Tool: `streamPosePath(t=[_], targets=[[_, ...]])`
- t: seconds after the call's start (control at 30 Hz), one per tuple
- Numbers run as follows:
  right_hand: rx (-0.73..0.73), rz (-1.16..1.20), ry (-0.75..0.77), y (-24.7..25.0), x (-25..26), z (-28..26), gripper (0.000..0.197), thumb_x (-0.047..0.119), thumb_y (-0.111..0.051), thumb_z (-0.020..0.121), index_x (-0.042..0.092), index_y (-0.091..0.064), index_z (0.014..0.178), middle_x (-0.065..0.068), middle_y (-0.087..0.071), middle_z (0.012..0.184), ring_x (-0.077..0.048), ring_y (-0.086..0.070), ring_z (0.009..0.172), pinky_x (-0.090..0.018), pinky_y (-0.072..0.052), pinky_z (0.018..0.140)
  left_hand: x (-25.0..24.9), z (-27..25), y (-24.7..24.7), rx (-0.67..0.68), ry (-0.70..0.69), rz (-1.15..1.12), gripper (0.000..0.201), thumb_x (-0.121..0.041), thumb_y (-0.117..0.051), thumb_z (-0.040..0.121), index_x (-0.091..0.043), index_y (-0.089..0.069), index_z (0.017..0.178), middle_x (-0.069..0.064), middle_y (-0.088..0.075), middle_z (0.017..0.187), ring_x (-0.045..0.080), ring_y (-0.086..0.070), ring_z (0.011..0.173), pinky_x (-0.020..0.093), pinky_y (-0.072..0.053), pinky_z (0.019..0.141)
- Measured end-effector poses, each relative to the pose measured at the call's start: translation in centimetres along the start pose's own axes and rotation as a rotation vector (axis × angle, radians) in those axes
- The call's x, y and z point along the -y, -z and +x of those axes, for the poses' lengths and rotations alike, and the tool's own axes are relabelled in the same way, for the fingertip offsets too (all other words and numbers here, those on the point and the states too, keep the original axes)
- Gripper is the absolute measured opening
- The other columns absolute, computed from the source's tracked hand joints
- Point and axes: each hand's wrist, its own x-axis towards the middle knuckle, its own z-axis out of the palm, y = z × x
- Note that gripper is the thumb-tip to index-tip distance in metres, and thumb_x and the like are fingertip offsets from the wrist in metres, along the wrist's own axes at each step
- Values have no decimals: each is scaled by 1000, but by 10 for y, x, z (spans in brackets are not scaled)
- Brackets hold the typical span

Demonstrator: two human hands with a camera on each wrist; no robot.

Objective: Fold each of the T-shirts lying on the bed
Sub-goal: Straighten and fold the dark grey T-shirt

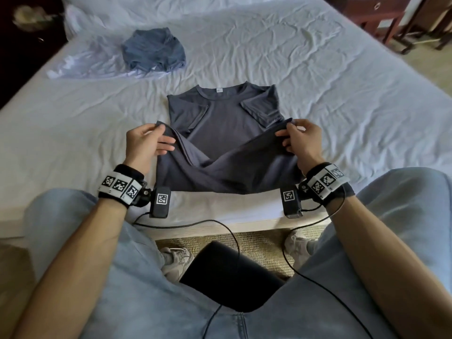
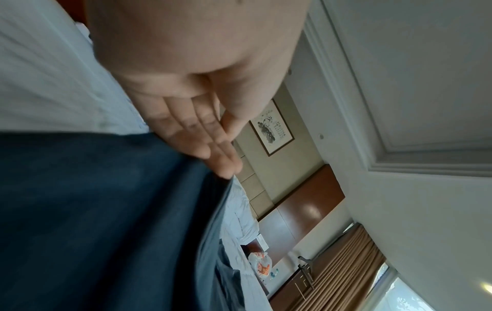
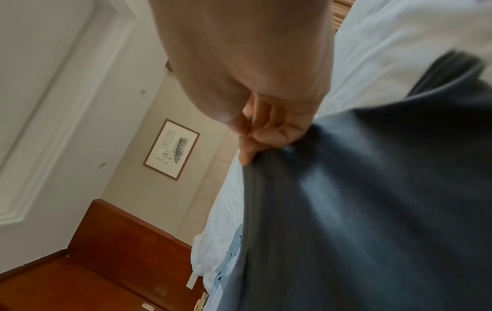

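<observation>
A dark grey T-shirt [image 1: 220, 118] lies on the white bed [image 1: 318, 81], collar away from me, both sleeves folded inward. Its bottom hem is lifted off the sheet toward the collar. My left hand [image 1: 156, 138] pinches the hem's left corner and my right hand [image 1: 291, 135] pinches the right corner. In the left wrist view the fingers [image 2: 205, 145] lie along the dark fabric [image 2: 106, 210]. The right wrist view has the fingers [image 3: 263, 138] curled on the shirt's edge [image 3: 372, 189]. A blue T-shirt [image 1: 154, 48] lies folded at the back left.
A pale lavender garment [image 1: 80, 67] lies spread under and beside the blue shirt. A dark wooden table [image 1: 381, 15] stands beyond the bed's right side. Cables and a black pouch [image 1: 227, 275] hang by my knees. The bed's near edge [image 1: 220, 226] runs below the shirt.
</observation>
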Motion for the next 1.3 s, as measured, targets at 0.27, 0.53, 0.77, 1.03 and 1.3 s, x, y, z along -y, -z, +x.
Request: streamPosePath(t=[0.27, 0.53, 0.77, 1.03, 1.3], targets=[[-379, 180, -69, -15, -5, 84, 14, 20, -49, 94, 11, -60, 94, -5, -76, 71, -13, -50, 38, -27, -41, 48, -24, 72, -13, -179, 93, -215, 14, -17, -47, 107, -14, -51, 95, 8, -76, 96, 12, -72, 56, 18, -45, 44], [-321, 260, -124, -37, 11, 154, 22, 16, -48, 103, 13, -59, 84, -5, -76, 71, -14, -51, 40, -21, -36, 39, -27, 141, -32, -234, 24, -192, 21, -18, -45, 109, -14, -49, 88, 10, -76, 100, 14, -75, 64, 21, -49, 45], [-199, 113, -168, -70, 8, 198, 25, 4, -45, 97, -2, -66, 109, -3, -75, 65, -11, -56, 40, -19, -38, 36, -5, 202, -38, -211, 25, -5, 23, -21, -45, 108, -13, -54, 89, 9, -78, 97, 14, -74, 59, 20, -46, 40], [-228, -98, -51, -104, 5, 242, 17, 9, -47, 98, 12, -62, 103, -1, -76, 69, -8, -56, 41, -20, -41, 37, 6, 251, -66, -184, 36, 65, 21, -21, -44, 107, -9, -55, 94, 7, -76, 75, 17, -69, 47, 20, -44, 38], [-283, -7, -105, -108, -10, 298, 28, 13, -45, 101, -1, -63, 117, -2, -74, 71, -8, -58, 40, -20, -41, 36, 31, 303, -75, -193, 99, 4, 34, -17, -34, 112, -4, -49, 84, 13, -73, 94, 14, -71, 53, 22, -51, 42]])
